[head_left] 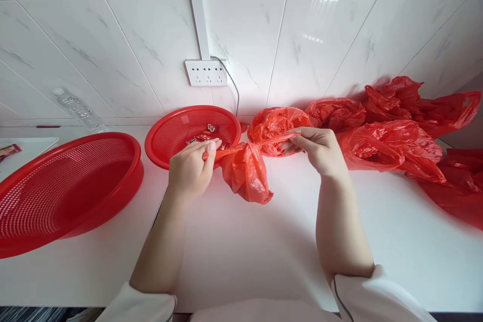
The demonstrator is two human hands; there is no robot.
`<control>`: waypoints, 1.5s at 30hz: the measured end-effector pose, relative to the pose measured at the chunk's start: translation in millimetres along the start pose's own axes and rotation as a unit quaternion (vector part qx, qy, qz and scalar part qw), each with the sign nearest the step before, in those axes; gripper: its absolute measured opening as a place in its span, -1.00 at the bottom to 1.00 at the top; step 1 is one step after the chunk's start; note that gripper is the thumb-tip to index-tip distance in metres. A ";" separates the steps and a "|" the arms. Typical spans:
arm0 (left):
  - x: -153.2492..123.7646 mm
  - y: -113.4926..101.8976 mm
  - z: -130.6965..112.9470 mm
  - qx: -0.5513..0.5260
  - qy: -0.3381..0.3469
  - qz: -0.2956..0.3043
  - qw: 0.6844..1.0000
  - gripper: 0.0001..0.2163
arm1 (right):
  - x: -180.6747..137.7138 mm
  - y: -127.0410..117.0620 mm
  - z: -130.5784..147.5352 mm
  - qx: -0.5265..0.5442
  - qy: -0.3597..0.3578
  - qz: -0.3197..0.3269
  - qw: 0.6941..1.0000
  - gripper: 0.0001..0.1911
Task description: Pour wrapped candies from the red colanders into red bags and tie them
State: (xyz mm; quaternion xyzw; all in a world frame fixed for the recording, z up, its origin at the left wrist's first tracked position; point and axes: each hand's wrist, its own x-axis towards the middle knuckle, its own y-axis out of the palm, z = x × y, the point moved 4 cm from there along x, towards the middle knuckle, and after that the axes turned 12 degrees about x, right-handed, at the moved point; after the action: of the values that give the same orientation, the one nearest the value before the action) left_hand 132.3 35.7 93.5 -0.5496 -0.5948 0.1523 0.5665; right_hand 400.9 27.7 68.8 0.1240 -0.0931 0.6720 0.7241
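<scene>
Stretching between both hands, a small red plastic bag (246, 171) hangs just above the white countertop (241, 251), its two handles pulled out sideways. The left hand (191, 170) is pinched shut on the left handle, thumb and fingers closed around the twisted strip. The right hand (316, 150) is clamped on the right handle, fingertips pressed together over the taut red plastic. The hands are set apart, with the body of the bag sagging between them, nearer the left hand.

Just beyond the left hand sits a small red mesh basket (177, 133) with a few red wrapped packets (207, 135) lying in it. To the near left stands a larger red mesh basket (68, 186), tilted toward the viewer. Behind the right hand a filled, knotted red bag (273, 121) rests against the wall, and a heap of more red plastic bags (392, 126) spreads off to the far right. A white wall socket (206, 72) sits on the marble-look tiles above the small basket, a grey cable (234, 85) dropping from it. A clear plastic bottle (77, 109) leans at the far left.
</scene>
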 end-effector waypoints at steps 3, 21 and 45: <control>0.3 -4.8 10.8 -0.014 -0.024 0.033 0.999 -0.65 | 0.5 -18.8 -0.8 0.014 0.000 -0.031 0.999 -0.81; -8.5 25.1 34.3 -0.096 -0.053 0.347 0.931 -0.73 | -19.7 -48.0 -8.4 -0.377 0.088 0.170 0.906 -0.58; 2.6 22.4 40.3 0.088 -0.068 0.377 0.920 -0.52 | -73.3 -79.4 15.3 -0.497 0.173 0.182 0.831 -0.73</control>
State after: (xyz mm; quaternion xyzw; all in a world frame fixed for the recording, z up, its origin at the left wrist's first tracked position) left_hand 109.8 63.5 64.3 -0.6694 -0.3654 0.4432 0.4711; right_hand 474.7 -51.9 57.0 -0.3901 -0.3083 0.6652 0.5571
